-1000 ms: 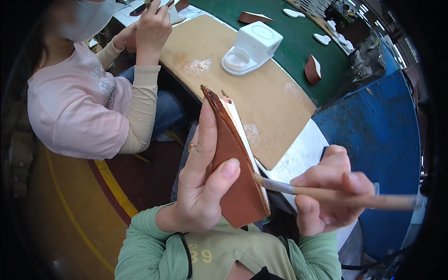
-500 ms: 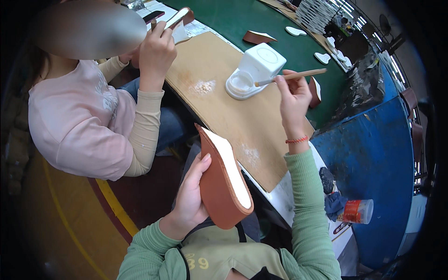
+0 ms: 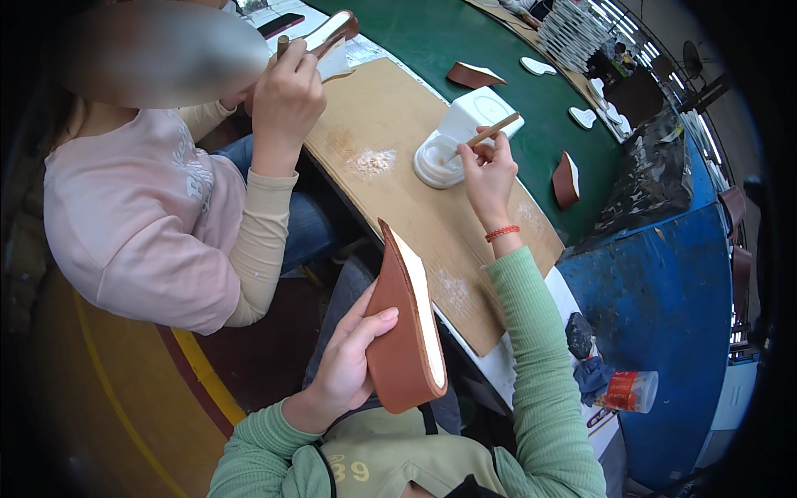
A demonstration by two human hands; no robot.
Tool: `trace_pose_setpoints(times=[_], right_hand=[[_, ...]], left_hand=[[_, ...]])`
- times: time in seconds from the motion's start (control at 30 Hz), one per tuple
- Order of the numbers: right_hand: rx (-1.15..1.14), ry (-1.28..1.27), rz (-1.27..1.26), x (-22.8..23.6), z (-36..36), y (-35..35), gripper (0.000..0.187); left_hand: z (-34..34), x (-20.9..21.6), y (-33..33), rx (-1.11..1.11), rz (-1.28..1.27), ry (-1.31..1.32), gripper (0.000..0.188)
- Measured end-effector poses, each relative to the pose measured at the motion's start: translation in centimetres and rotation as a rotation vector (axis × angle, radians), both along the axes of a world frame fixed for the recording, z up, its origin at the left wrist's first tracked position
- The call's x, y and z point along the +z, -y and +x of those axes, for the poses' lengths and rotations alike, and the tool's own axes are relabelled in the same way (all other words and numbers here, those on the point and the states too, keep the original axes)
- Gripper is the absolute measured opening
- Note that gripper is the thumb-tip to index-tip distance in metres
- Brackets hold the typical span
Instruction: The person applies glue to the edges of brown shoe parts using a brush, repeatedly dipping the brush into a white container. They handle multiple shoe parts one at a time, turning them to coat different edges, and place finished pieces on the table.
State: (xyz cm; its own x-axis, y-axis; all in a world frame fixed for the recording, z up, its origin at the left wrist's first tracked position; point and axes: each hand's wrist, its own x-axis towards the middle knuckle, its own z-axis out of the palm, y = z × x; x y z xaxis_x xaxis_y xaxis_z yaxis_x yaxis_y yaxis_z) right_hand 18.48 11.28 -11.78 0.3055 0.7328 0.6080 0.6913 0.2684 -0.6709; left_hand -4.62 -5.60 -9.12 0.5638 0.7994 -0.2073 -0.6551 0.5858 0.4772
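My left hand [image 3: 347, 362] grips a brown-covered wedge shoe heel [image 3: 401, 353] above my lap, thumb across its side. The heel stands tilted with its narrow end up, and a white face shows along its right side. Over the table, my right hand [image 3: 488, 176] pinches a thin brush [image 3: 501, 125] by its wooden handle. The brush's lower end reaches into the round opening of a white plastic pot [image 3: 428, 172]; its tip is hard to make out there.
Brown cardboard [image 3: 398, 212] with pale smears covers the near table. On the green surface [image 3: 415, 41] lie more wedge heels [image 3: 566, 181] and white sole pieces [image 3: 582, 117]. A co-worker [image 3: 149, 207] at the left holds another heel. A blue panel [image 3: 647, 290] and a clear jar [image 3: 628, 391] stand right.
My right hand has moved left and lowered the brush into the pot, its handle now steeper. The heel in my left hand has turned more upright, showing less of its white face.
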Motion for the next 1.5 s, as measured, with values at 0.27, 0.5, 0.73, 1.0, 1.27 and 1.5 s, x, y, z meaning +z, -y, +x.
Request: trace_pose_setpoints(times=[0.27,0.5,0.73,1.0,1.27,1.5], right_hand=[[0.006,-0.189,-0.011,0.7,0.6,0.2,0.034],[0.105,-0.285,-0.056,0.5,0.8,0.0,0.036],[0.405,-0.758,-0.175,5.1,-0.8,5.3,0.042],[0.506,-0.461,0.303,12.4,-5.1,19.5,0.052],[0.441,-0.366,0.318,13.0,-5.6,21.3,0.056],[0.463,-0.268,0.253,13.5,-5.1,22.8,0.055]], left_hand=[[-0.3,0.1,0.2,0.05,0.076,-0.066,0.053],[0.0,0.9,0.5,0.117,0.192,-0.123,0.057],[-0.7,2.8,0.9,0.235,0.361,-0.198,0.06],[0.7,4.3,2.0,0.28,0.585,-0.216,0.06],[1.2,5.5,3.6,0.283,0.659,-0.332,0.06],[1.3,5.7,4.0,0.313,0.67,-0.316,0.059]])
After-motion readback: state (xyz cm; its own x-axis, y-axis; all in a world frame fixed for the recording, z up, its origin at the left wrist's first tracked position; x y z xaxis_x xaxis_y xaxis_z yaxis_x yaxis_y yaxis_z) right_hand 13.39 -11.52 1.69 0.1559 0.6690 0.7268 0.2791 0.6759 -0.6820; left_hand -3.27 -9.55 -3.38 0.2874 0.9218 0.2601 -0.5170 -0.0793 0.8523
